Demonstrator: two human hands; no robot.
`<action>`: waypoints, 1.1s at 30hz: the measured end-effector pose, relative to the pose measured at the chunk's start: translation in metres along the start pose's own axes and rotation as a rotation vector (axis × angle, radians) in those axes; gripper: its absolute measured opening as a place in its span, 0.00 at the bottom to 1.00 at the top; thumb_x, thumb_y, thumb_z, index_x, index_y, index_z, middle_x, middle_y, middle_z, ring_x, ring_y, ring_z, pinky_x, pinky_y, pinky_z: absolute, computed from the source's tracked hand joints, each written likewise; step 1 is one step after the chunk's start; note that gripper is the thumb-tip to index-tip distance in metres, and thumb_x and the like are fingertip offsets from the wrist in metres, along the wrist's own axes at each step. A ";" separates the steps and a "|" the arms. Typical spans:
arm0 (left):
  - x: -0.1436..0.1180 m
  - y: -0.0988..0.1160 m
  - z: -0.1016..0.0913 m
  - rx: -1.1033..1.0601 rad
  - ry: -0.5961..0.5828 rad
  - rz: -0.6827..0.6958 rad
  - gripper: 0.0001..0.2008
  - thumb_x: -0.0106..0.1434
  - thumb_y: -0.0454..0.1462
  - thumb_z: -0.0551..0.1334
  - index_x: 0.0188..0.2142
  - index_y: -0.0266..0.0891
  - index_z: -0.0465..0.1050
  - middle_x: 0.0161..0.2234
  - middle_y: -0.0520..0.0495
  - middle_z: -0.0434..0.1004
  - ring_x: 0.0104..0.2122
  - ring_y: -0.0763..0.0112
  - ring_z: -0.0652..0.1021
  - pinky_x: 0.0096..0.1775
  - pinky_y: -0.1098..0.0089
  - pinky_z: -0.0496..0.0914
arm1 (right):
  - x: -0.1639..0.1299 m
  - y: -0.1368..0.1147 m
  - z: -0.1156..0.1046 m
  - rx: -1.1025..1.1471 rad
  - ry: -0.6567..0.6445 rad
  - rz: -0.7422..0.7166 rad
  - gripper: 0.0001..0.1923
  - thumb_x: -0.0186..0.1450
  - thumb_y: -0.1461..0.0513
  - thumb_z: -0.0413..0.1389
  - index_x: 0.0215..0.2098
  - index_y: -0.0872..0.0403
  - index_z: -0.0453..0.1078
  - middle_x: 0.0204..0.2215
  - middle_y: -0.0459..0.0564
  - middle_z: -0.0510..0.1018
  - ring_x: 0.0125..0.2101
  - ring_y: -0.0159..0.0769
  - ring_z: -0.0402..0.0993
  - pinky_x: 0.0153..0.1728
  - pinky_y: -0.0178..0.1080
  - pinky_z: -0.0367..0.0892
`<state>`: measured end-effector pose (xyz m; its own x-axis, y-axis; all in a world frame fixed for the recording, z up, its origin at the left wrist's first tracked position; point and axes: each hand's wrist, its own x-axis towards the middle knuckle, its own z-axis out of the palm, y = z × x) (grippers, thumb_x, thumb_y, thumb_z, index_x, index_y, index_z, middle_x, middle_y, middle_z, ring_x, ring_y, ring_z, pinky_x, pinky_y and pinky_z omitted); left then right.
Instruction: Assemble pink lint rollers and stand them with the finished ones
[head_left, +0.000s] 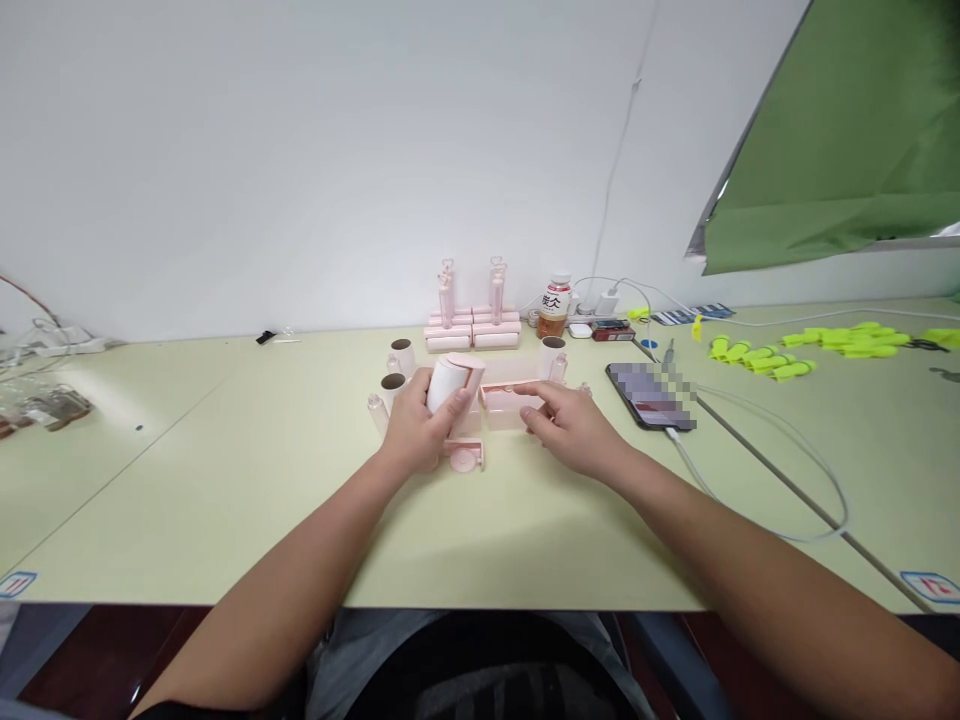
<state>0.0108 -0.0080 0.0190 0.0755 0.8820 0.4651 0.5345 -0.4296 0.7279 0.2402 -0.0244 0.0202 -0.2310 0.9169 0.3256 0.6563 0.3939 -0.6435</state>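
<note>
My left hand (418, 425) is closed around a lint roller (448, 385), a white paper roll with a pink cover along its side, tilted above the table. To its right is my right hand (574, 425), its index finger stretched out and thumb apart, with nothing visible between them. The fingertip is at a long pink case part (506, 392); whether it touches cannot be made out. Below the left hand lies another pink case part (463, 457) with a round disc. White paper rolls (553, 352) with brown cores and clear pink handles (379, 412) stand around both hands.
Finished-looking pink rollers (495, 335) are stacked by the wall, handles (497, 290) upright on them. A drink bottle (555, 305) stands beside them. On the right, a phone (649, 395) with a white cable (825, 480) lies near several yellow-green pieces (847, 340).
</note>
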 end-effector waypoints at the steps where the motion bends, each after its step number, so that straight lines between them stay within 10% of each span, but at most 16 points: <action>1: 0.001 -0.002 0.001 -0.043 0.019 -0.020 0.19 0.63 0.52 0.59 0.40 0.38 0.69 0.34 0.48 0.74 0.33 0.66 0.73 0.34 0.68 0.65 | 0.002 0.003 0.000 -0.083 -0.022 -0.016 0.19 0.66 0.62 0.50 0.54 0.56 0.70 0.47 0.57 0.79 0.33 0.41 0.79 0.42 0.48 0.72; 8: 0.000 -0.006 0.009 -0.327 0.045 -0.082 0.19 0.63 0.52 0.59 0.40 0.38 0.67 0.35 0.48 0.72 0.34 0.66 0.72 0.35 0.68 0.66 | 0.004 0.020 0.015 -0.281 -0.121 -0.117 0.25 0.64 0.61 0.53 0.60 0.56 0.65 0.59 0.58 0.70 0.57 0.51 0.68 0.55 0.54 0.64; 13: 0.000 -0.005 0.011 -0.421 0.046 -0.091 0.21 0.61 0.53 0.61 0.41 0.38 0.67 0.36 0.47 0.71 0.34 0.66 0.72 0.33 0.69 0.67 | 0.003 0.005 -0.008 -0.209 0.149 -0.142 0.16 0.64 0.61 0.51 0.49 0.55 0.73 0.44 0.56 0.79 0.31 0.39 0.76 0.37 0.43 0.70; 16: 0.000 -0.001 0.012 -0.544 0.026 -0.190 0.25 0.57 0.55 0.63 0.43 0.39 0.67 0.33 0.48 0.71 0.30 0.68 0.72 0.28 0.70 0.67 | 0.006 0.006 -0.039 -0.331 0.394 -0.024 0.17 0.62 0.58 0.54 0.47 0.55 0.72 0.42 0.56 0.78 0.34 0.43 0.74 0.36 0.43 0.67; 24: 0.000 0.013 0.011 -0.806 0.010 -0.340 0.28 0.51 0.55 0.66 0.43 0.39 0.64 0.31 0.50 0.71 0.27 0.69 0.74 0.25 0.71 0.69 | 0.015 0.042 -0.063 -0.342 -0.220 0.333 0.15 0.55 0.54 0.59 0.39 0.52 0.73 0.37 0.50 0.79 0.34 0.41 0.74 0.29 0.36 0.62; 33: -0.001 0.006 0.016 -0.813 -0.045 -0.321 0.25 0.54 0.54 0.64 0.43 0.40 0.63 0.31 0.51 0.69 0.26 0.71 0.72 0.24 0.72 0.68 | 0.011 0.027 -0.055 -0.153 -0.183 0.136 0.07 0.61 0.58 0.55 0.28 0.52 0.68 0.26 0.46 0.77 0.24 0.35 0.71 0.23 0.35 0.60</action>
<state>0.0272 -0.0085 0.0155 0.0665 0.9835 0.1682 -0.2294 -0.1490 0.9619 0.2949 -0.0073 0.0443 -0.2497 0.9627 0.1038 0.7877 0.2643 -0.5565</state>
